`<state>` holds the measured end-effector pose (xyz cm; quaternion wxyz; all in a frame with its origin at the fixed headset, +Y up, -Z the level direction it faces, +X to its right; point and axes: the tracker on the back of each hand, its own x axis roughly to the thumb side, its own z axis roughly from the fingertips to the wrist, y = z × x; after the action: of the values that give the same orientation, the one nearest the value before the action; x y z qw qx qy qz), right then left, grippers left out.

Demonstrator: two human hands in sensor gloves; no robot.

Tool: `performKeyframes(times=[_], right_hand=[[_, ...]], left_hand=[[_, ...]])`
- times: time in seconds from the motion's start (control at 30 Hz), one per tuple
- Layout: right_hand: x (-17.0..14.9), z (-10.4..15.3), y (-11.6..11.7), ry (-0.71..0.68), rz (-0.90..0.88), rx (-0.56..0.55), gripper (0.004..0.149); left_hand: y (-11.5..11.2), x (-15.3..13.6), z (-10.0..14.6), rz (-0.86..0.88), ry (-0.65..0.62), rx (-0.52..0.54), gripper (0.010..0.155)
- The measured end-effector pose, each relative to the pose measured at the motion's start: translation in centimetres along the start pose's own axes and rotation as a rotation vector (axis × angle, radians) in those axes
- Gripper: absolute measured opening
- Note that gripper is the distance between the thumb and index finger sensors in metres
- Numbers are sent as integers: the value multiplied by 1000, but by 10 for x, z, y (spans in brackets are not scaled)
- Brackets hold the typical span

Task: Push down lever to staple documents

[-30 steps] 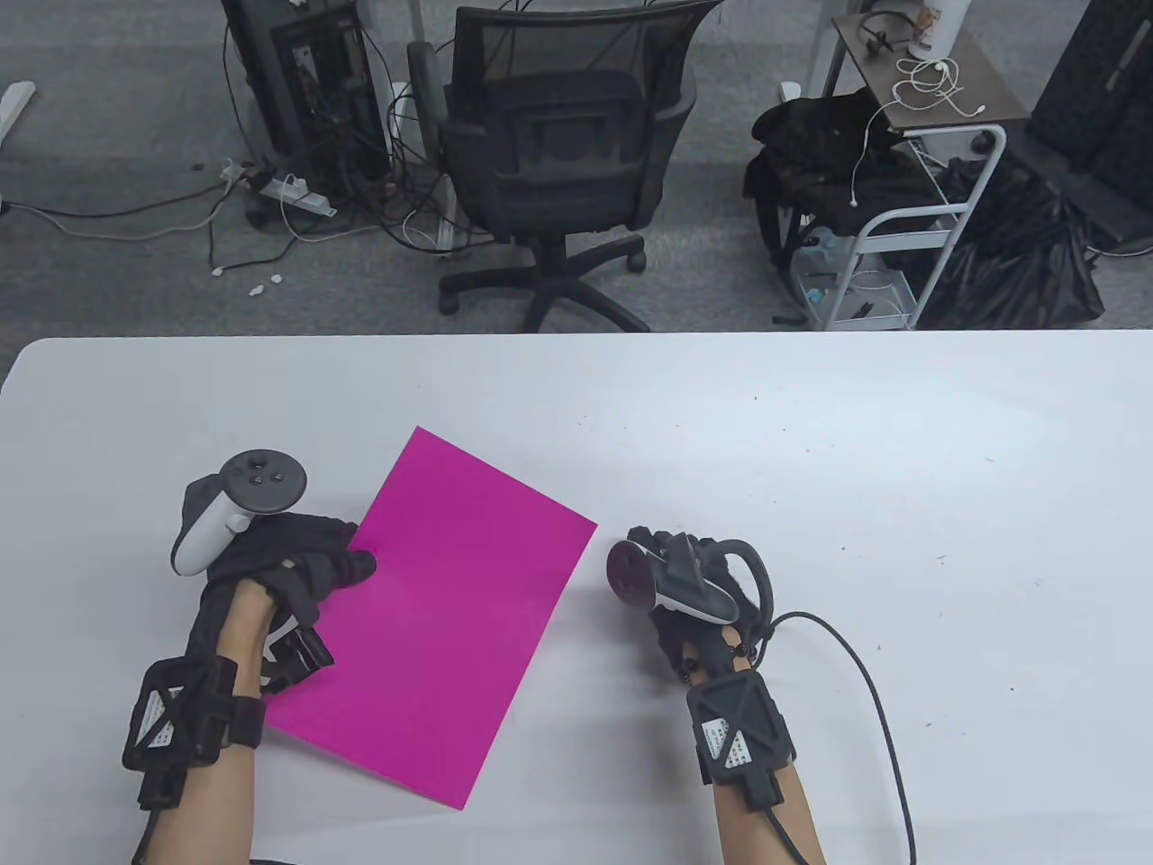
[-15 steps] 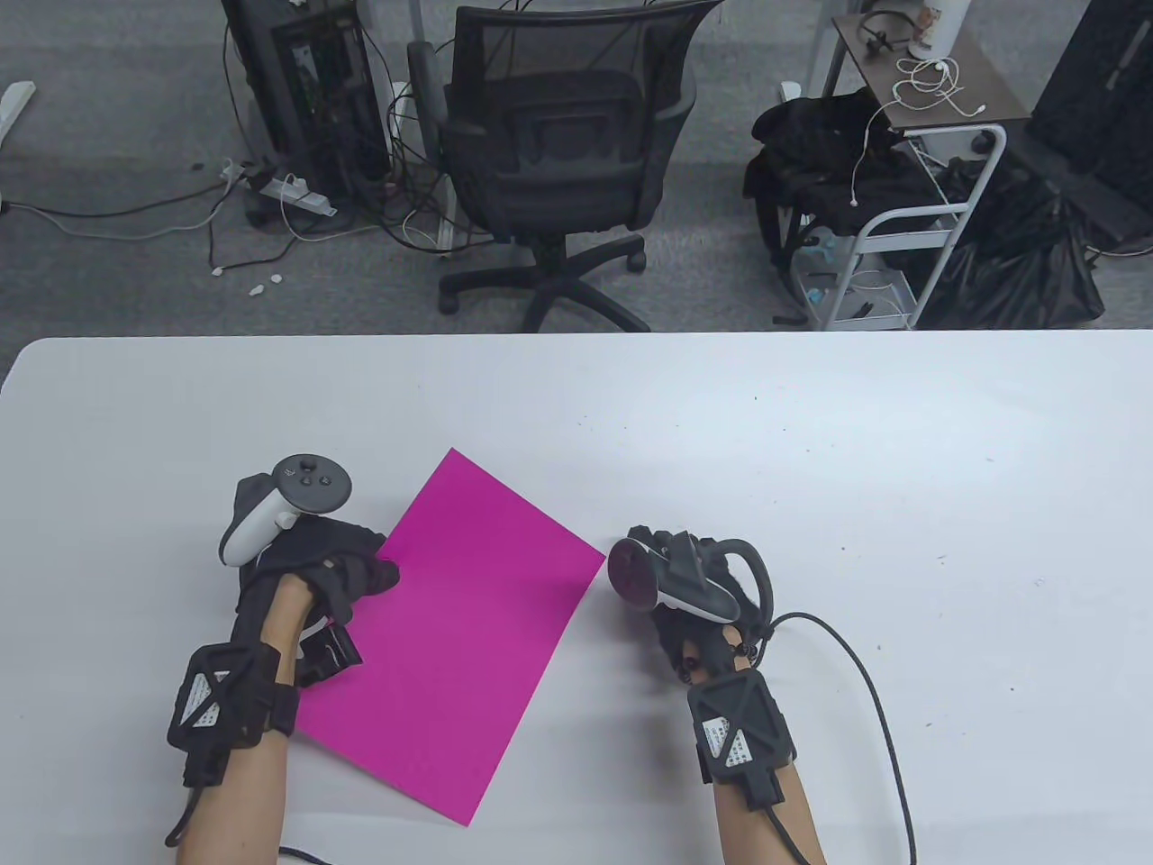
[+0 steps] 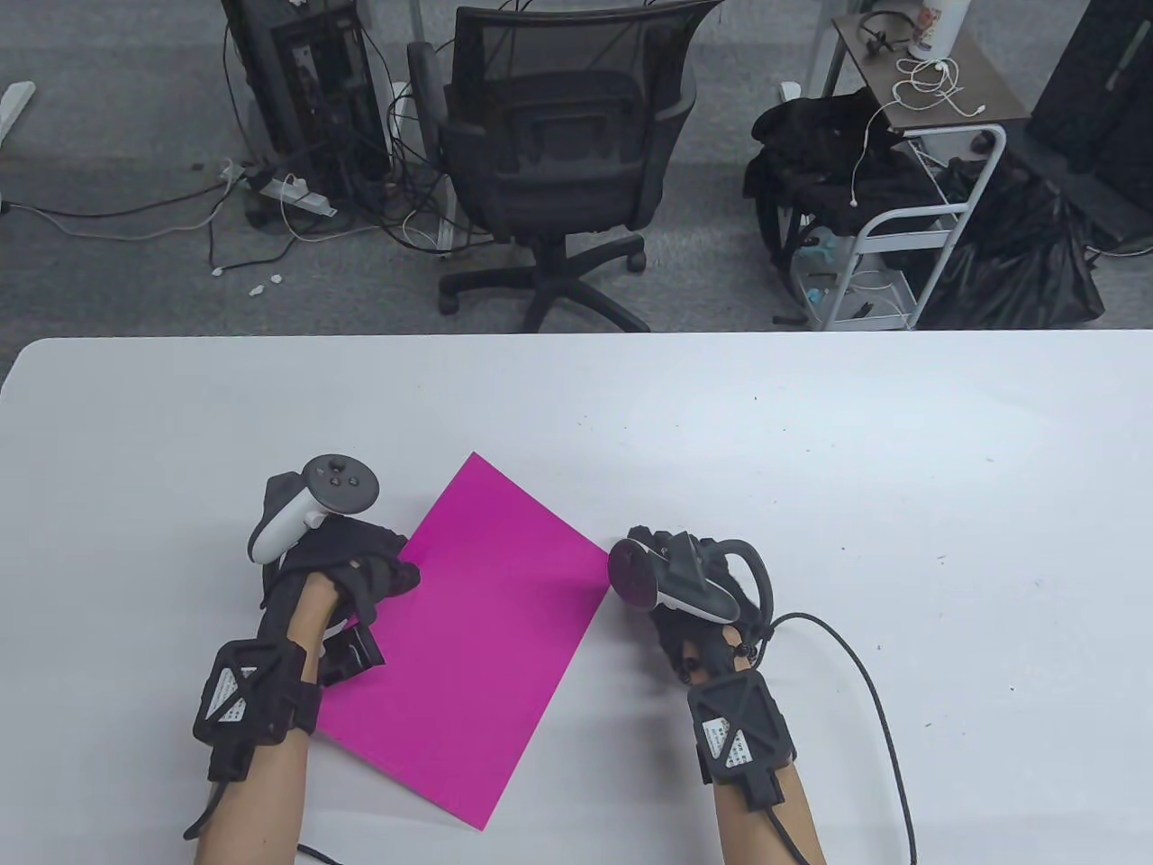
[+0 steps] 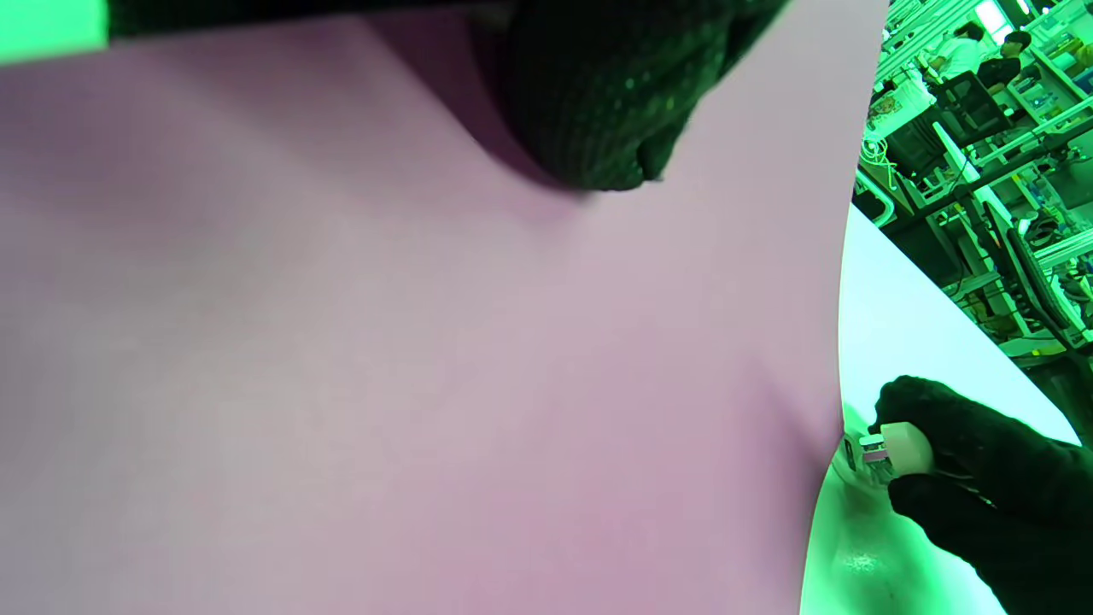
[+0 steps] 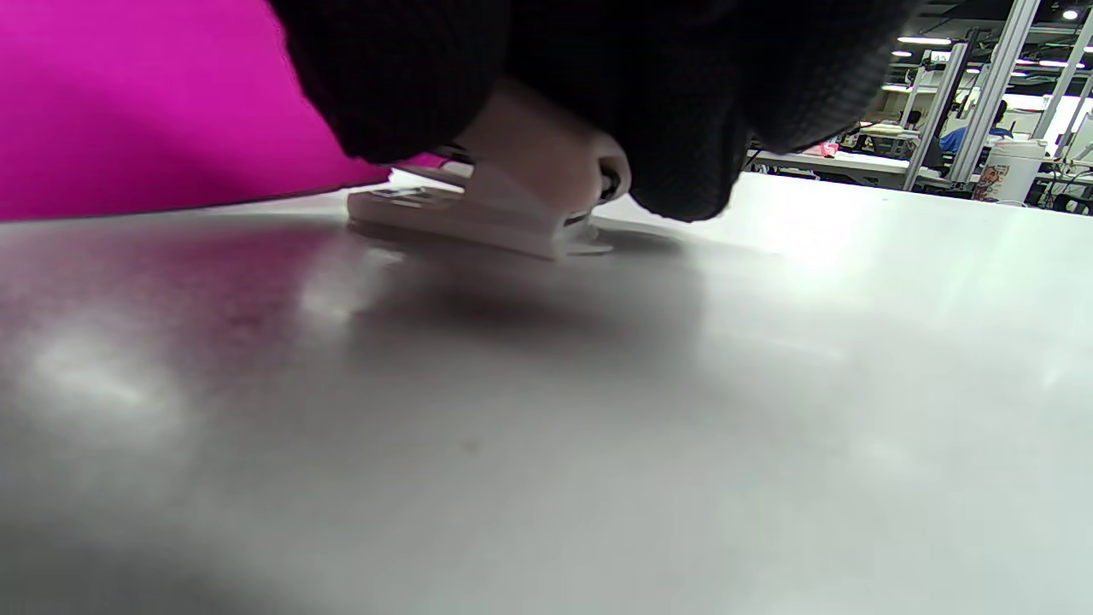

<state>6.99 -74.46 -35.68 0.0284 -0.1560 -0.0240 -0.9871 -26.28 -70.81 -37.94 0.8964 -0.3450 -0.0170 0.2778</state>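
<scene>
A magenta paper sheet (image 3: pixel 486 631) lies slanted on the white table (image 3: pixel 811 432). My left hand (image 3: pixel 378 577) holds its left edge, thumb on top; the left wrist view shows a gloved fingertip (image 4: pixel 598 111) on the sheet (image 4: pixel 427 384). My right hand (image 3: pixel 694 577) grips a small white stapler, hidden under the tracker in the table view. The right wrist view shows the stapler (image 5: pixel 495 213) standing on the table under my right hand (image 5: pixel 598 85), with the paper's corner (image 5: pixel 128 111) at its mouth. It also shows in the left wrist view (image 4: pixel 897 448).
A black cable (image 3: pixel 865 667) runs from my right wrist across the table on the right. Beyond the far edge stand an office chair (image 3: pixel 558 153) and a white cart (image 3: pixel 910 207). The table's left rounded corner (image 3: pixel 27 360) is far from my hands.
My left hand has slid the paper to the right, so its right corner now reaches the stapler. My right hand has stayed in place.
</scene>
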Motion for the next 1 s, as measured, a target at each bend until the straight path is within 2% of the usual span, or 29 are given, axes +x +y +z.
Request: performKeyframes(times=[0.53,1.0], right_hand=[[0,0,0,0,1,0,61],[1,0,0,0,5,4,61]], left_hand=[[-11,8,-7,-37,-10,5,41],[-36,15,-17,-135,11,74,44]])
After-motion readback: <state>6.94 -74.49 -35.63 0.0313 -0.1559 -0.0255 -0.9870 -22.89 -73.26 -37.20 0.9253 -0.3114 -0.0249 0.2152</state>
